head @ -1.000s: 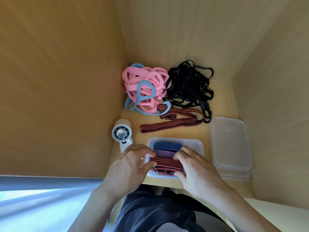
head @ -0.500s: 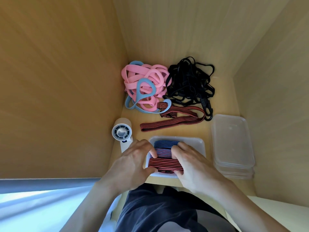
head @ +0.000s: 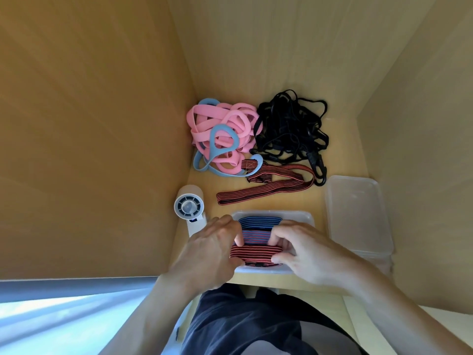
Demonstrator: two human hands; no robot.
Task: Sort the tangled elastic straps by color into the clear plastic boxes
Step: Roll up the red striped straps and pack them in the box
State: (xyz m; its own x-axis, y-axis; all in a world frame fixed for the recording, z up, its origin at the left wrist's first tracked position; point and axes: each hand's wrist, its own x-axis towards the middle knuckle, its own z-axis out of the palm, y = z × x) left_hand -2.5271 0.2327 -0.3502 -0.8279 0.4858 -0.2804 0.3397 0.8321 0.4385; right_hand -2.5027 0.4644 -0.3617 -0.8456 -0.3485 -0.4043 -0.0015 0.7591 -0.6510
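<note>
A clear plastic box [head: 302, 216] sits at the desk's near edge, holding folded striped straps: a blue-black one [head: 258, 221] at the back and a red-black one [head: 252, 253] in front. My left hand [head: 207, 252] and my right hand [head: 304, 249] grip the red-black strap's two ends, fingers curled over it inside the box. Behind lie a loose red-black strap [head: 266, 188], a pink and light-blue tangle [head: 222, 134] and a black tangle [head: 289, 129].
A stack of empty clear boxes [head: 358, 213] stands at the right. A small white fan [head: 189, 206] stands left of the box. Wooden walls close in on the left, back and right.
Both hands have pushed the folded red-black strap a little deeper into the box, the fingers tucking over its far edge. The view has shifted slightly.
</note>
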